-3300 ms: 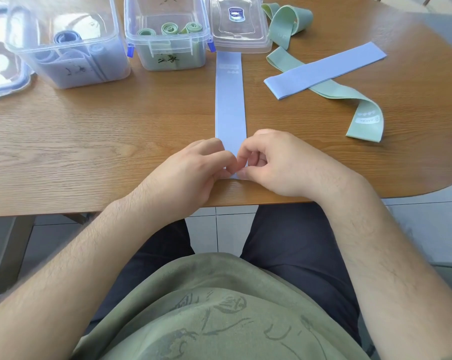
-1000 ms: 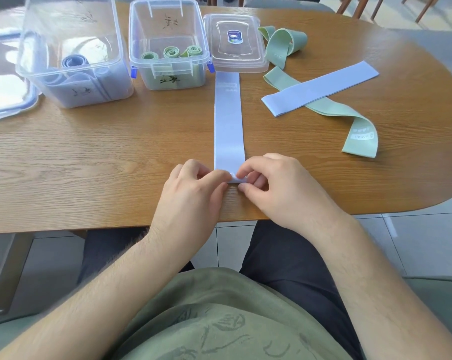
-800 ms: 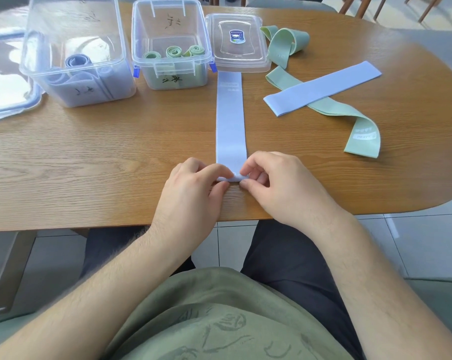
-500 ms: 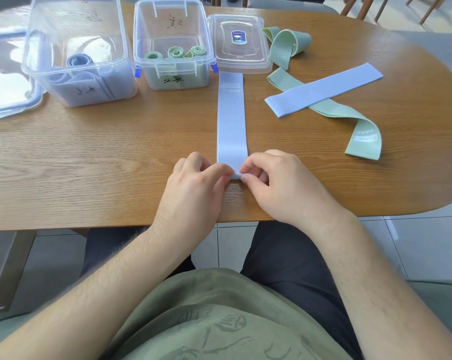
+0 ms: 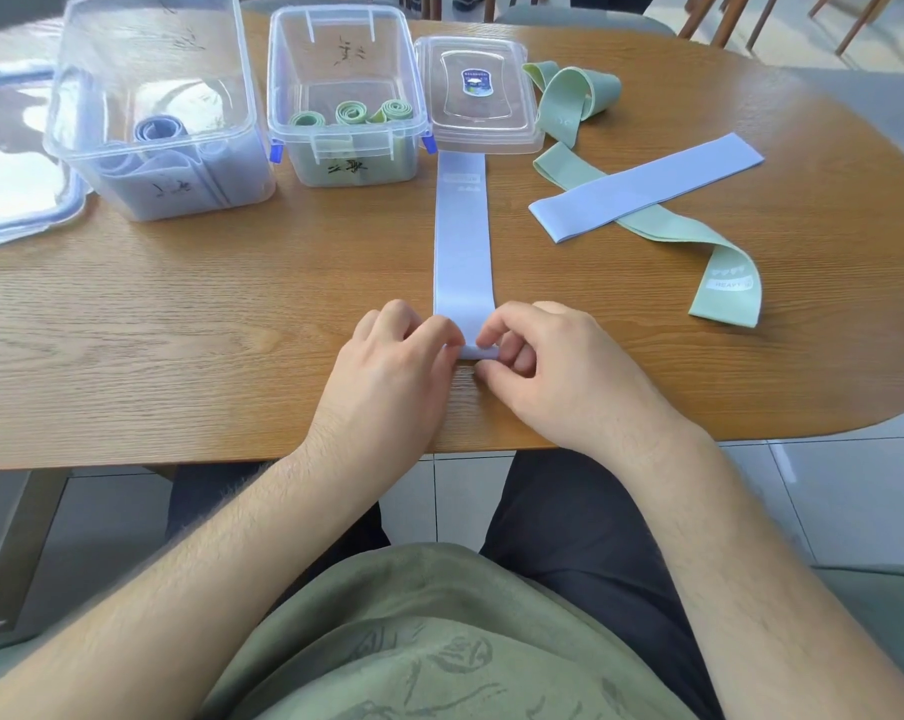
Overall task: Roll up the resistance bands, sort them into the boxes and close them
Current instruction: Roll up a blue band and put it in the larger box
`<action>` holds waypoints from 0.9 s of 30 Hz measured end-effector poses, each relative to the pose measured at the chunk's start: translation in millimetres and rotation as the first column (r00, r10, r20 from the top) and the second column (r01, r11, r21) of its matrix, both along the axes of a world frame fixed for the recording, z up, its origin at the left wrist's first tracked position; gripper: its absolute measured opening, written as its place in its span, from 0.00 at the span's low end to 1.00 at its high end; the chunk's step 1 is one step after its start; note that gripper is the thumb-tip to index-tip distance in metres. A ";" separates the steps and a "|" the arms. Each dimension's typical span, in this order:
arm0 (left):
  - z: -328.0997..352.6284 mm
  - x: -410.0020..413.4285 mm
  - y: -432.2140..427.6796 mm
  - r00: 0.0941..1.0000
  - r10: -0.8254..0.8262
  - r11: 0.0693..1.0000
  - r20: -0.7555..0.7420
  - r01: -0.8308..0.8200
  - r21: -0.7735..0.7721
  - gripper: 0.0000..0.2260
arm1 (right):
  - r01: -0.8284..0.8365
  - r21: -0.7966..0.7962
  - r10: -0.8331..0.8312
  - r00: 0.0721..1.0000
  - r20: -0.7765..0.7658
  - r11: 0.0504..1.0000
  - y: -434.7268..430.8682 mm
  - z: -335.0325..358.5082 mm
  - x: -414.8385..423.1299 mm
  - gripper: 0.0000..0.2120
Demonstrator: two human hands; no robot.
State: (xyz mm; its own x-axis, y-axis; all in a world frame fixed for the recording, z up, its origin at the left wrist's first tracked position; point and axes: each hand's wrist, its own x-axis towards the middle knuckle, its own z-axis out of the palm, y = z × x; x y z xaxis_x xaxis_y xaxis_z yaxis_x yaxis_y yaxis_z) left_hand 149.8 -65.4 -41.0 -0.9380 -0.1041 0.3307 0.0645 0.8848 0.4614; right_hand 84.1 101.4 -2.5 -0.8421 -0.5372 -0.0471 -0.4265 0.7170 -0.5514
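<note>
A long blue band [image 5: 462,241] lies flat on the wooden table [image 5: 179,330], running from the boxes toward me. My left hand [image 5: 387,376] and my right hand [image 5: 553,371] pinch its near end, where a small fold or first turn of a roll shows between the fingertips. Behind stand a clear box with blue bands [image 5: 158,122] and a clear box with three green rolls [image 5: 345,96], both without lids. A second blue band [image 5: 647,187] lies across a green band [image 5: 699,252] on the right. Another green band [image 5: 569,98] sits loosely curled at the back.
A clear lid [image 5: 478,96] lies right of the green box, over the far end of the long band. Another lid [image 5: 13,163] lies at the far left. Chair legs [image 5: 725,13] stand beyond the table. The near table edge is just below my wrists.
My hands stay at the band's near end; the fingers have shifted slightly and a small fold now shows there. The camera tilted up a little since the oldest frame.
</note>
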 end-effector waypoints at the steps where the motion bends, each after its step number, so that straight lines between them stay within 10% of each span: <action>1: -0.6 0.0 -0.2 1.000 0.001 1.000 -0.008 -0.001 0.000 0.11 | 0.003 -0.002 -0.003 1.000 0.002 1.000 -0.1 -0.7 -0.7 0.04; 27: -5.3 -13.4 -5.8 0.993 -0.042 0.999 -0.108 0.040 -0.018 0.09 | 0.026 0.017 -0.025 0.999 -0.043 1.000 -6.5 -1.6 -11.5 0.04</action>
